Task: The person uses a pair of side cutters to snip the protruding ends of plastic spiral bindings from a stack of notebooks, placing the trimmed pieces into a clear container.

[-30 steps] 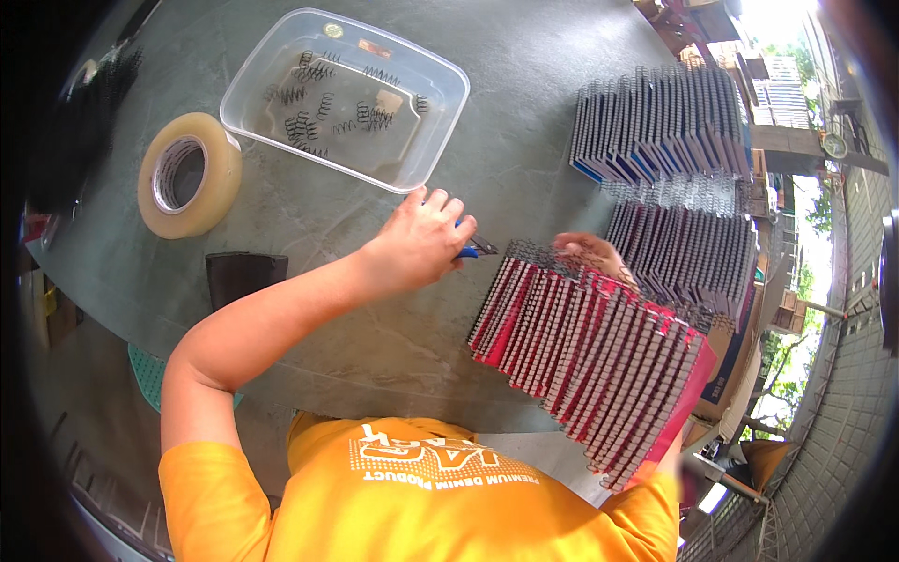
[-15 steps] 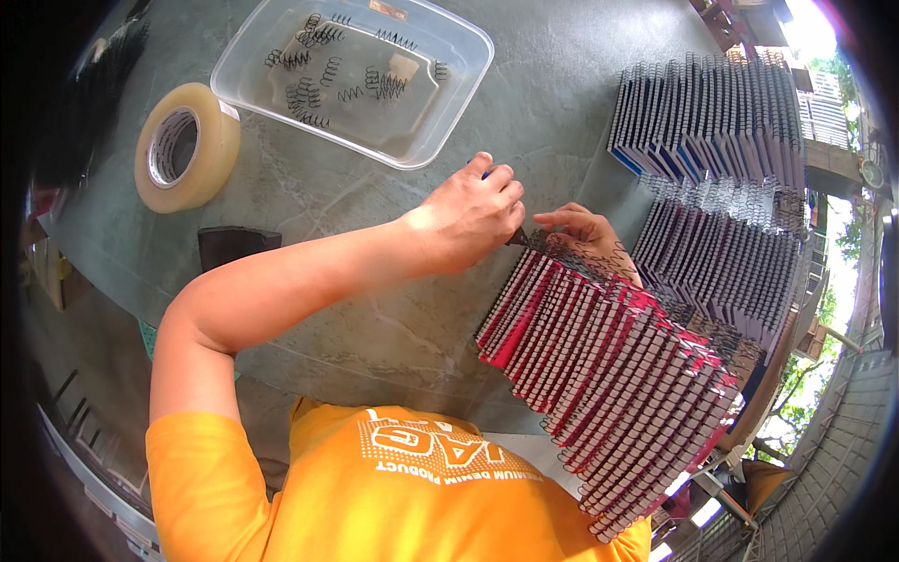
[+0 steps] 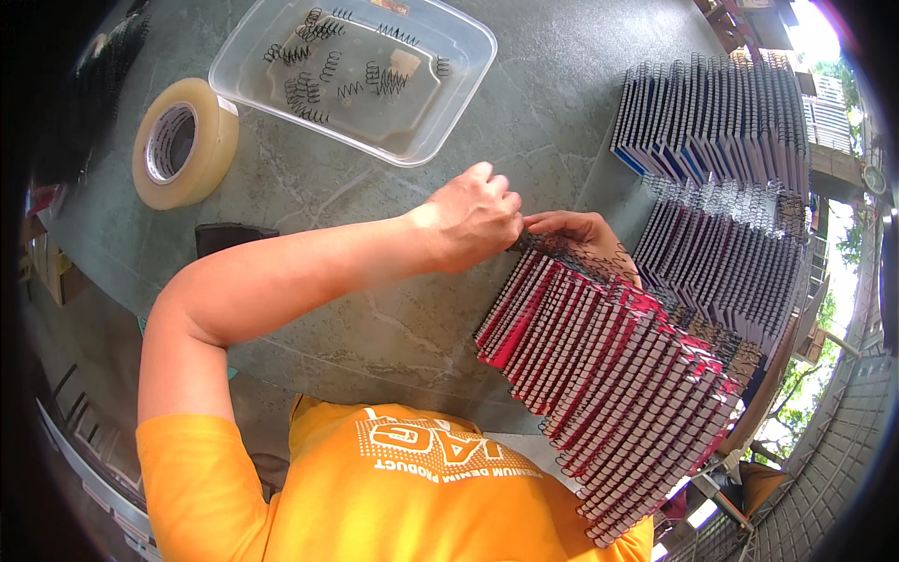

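In front of me lies a long row of red spiral-bound notebooks, with black wire spirals sticking out past their far ends. My left hand is closed in a fist at the far left corner of that row. It grips a pliers-like hand tool, of which only a dark tip shows beside the wires. My right hand curls behind the protruding spirals, its fingertips meeting the left fist. Wire spirals cross in front of its palm, and its fingers close on a wire end; the notebooks hide its forearm.
A clear plastic tub with several cut wire coils stands at the far side. Left of it is a roll of clear tape, with a dark flat piece nearer. Blue spiral notebooks and more bound stacks line the right side.
My right fingers have drawn together and moved in against the left fist. The left hand has turned slightly, hiding the tool's blue handle, and my left elbow has shifted a little outward.
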`<state>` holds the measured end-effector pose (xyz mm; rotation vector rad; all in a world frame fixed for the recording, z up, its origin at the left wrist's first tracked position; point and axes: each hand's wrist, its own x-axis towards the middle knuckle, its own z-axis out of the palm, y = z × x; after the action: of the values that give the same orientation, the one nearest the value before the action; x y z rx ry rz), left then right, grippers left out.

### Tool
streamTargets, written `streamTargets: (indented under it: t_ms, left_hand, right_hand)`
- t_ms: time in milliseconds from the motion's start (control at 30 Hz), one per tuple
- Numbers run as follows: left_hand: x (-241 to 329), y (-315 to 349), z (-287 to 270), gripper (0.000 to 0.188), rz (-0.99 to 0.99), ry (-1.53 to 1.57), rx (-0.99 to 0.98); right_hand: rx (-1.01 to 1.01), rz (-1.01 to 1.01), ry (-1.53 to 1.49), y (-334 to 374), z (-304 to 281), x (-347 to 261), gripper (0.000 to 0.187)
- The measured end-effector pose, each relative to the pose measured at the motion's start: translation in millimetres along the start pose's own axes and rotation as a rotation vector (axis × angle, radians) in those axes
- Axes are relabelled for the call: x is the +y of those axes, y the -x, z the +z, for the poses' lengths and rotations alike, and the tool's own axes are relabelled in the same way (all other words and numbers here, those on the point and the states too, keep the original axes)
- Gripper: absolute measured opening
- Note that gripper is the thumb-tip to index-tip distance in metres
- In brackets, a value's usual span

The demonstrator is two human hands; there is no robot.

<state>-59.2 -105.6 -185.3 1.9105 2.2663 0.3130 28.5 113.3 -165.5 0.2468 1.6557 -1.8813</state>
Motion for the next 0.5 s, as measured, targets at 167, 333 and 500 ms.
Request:
streamTargets:
  t_ms: [167,333,500]
  left_hand:
    - [-3.4,5.3,3.1,0.028,-0.087,0.102,-0.018]
    - [-12.6,10.4,5.9,0.037,-0.003,-0.01,0.191]
    - [-11.7,1.1,4.6,0.041,0.045,-0.015,0.231]
  right_hand:
    - [0.01,0.021,0.189,-0.1,-9.8,0.6,0.023]
    - [0.038,0.072,0.139,-2.2,-7.6,-0.7,0.02]
    - [0.081,0.09,0.087,3.9,-9.3,-0.1,0.017]
